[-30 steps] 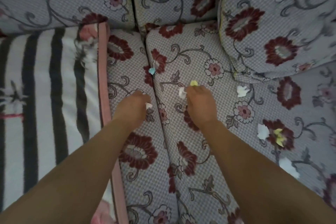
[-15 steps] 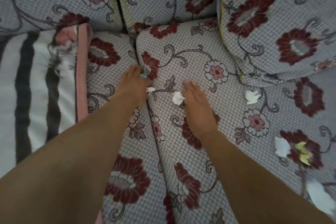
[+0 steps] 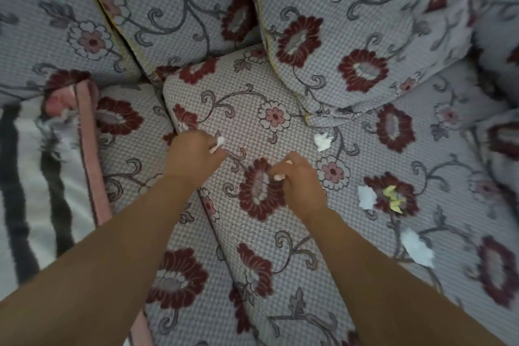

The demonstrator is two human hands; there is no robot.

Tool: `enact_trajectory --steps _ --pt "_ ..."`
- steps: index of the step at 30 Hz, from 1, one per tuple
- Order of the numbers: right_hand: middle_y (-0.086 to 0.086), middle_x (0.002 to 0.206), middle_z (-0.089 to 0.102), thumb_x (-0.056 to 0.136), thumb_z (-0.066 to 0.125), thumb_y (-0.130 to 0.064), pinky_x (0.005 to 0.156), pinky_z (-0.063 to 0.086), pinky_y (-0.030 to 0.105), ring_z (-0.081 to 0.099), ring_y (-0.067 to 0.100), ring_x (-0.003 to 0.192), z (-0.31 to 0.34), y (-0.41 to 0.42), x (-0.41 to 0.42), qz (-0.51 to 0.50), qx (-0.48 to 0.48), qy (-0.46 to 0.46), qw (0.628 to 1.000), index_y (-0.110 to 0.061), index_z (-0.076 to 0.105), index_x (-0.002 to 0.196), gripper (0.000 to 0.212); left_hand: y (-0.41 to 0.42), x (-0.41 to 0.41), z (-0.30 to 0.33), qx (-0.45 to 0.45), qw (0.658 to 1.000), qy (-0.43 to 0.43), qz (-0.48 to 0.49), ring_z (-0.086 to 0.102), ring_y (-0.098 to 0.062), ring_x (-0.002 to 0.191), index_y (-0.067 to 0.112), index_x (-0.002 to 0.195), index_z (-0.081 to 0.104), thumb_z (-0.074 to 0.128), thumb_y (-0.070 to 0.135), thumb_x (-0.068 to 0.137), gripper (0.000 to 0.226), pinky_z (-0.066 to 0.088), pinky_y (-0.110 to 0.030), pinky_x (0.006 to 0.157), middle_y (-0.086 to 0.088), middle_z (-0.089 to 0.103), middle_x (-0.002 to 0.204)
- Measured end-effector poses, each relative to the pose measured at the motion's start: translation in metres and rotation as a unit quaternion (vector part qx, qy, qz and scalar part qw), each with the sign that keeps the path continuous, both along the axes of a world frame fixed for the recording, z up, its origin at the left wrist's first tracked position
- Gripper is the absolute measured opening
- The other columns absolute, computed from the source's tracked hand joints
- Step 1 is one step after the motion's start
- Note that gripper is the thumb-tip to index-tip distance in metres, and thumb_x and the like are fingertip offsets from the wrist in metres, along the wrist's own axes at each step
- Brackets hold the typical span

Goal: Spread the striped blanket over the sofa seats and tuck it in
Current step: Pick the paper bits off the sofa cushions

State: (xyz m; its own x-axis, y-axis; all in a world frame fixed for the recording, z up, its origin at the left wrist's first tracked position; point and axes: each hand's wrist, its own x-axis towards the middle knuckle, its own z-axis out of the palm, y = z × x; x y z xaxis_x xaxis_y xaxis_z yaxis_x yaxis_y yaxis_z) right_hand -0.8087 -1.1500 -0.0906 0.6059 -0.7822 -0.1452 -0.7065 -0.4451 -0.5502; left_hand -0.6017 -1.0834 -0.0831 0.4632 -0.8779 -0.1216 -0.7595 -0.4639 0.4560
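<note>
The striped blanket (image 3: 42,177) lies on the left sofa seats (image 3: 252,233), its pink edge beside the left forearm; the left hand (image 3: 192,157) pinches a white paper scrap (image 3: 216,144); the right hand (image 3: 297,182) is curled around a small pale scrap (image 3: 279,177); 4 more scraps lie to the right.

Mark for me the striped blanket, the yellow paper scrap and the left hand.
striped blanket (image 3: 42,177), head view, on a white band between dark stripes.
yellow paper scrap (image 3: 394,196), head view, on its crumpled middle, atop a red flower.
left hand (image 3: 193,156), head view, on the back of the hand.
</note>
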Motion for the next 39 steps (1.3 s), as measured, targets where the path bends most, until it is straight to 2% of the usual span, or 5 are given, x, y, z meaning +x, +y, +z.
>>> enact_trajectory --steps 7,12,23,29,39 --pt "0.017 0.105 0.051 0.089 0.043 0.003 0.083 0.047 0.041 0.05 0.033 0.102 0.025 -0.027 -0.093 -0.103 -0.028 0.08 0.991 0.002 0.06 0.101 0.02 -0.042 -0.081 0.029 -0.008 0.996 0.077 -0.047 0.039 -0.005 0.045 0.022 0.066 0.045 0.067 0.014 0.078 0.026 0.023 -0.02 0.042 0.008 0.044 0.053" --pt "0.011 0.105 0.046 0.091 0.053 -0.019 0.085 0.044 0.038 0.044 0.025 0.097 0.018 -0.038 -0.132 -0.152 -0.053 0.071 0.984 -0.004 0.054 0.102 0.019 -0.081 -0.123 0.016 0.009 0.99 0.054 -0.13 0.05 -0.016 0.064 0.01 0.105 0.061 0.054 0.017 0.09 0.018 0.04 -0.026 0.06 -0.01 0.066 0.085" --pt "0.013 0.156 0.019 0.097 0.048 -0.017 0.121 0.009 0.047 0.014 0.029 0.147 -0.052 -0.022 -0.159 -0.079 -0.029 0.133 0.988 -0.009 0.036 0.139 0.044 -0.154 -0.178 -0.03 0.095 0.981 -0.009 -0.171 0.054 -0.033 0.099 0.016 0.129 0.037 0.054 0.002 0.09 0.044 0.053 -0.041 0.082 -0.02 0.031 0.134" --pt "0.011 0.134 0.047 0.062 0.05 0.023 0.103 0.04 0.044 0.042 0.03 0.125 -0.057 -0.02 -0.165 -0.091 -0.076 0.115 0.986 -0.013 0.051 0.122 0.07 -0.159 -0.183 -0.046 0.1 0.976 -0.051 -0.187 0.051 -0.03 0.094 0.009 0.112 0.048 0.057 0.001 0.088 0.027 0.053 -0.037 0.078 -0.017 0.036 0.127" --pt "0.015 0.125 0.046 0.073 0.043 0.022 0.066 0.047 0.035 0.052 0.029 0.097 -0.005 -0.025 -0.204 -0.141 -0.016 0.083 0.986 -0.007 0.057 0.115 0.053 -0.133 -0.221 -0.016 0.089 0.968 0.009 -0.234 0.052 -0.02 0.067 0.011 0.087 0.045 0.048 0.02 0.096 0.012 0.039 -0.029 0.055 -0.014 0.059 0.094"
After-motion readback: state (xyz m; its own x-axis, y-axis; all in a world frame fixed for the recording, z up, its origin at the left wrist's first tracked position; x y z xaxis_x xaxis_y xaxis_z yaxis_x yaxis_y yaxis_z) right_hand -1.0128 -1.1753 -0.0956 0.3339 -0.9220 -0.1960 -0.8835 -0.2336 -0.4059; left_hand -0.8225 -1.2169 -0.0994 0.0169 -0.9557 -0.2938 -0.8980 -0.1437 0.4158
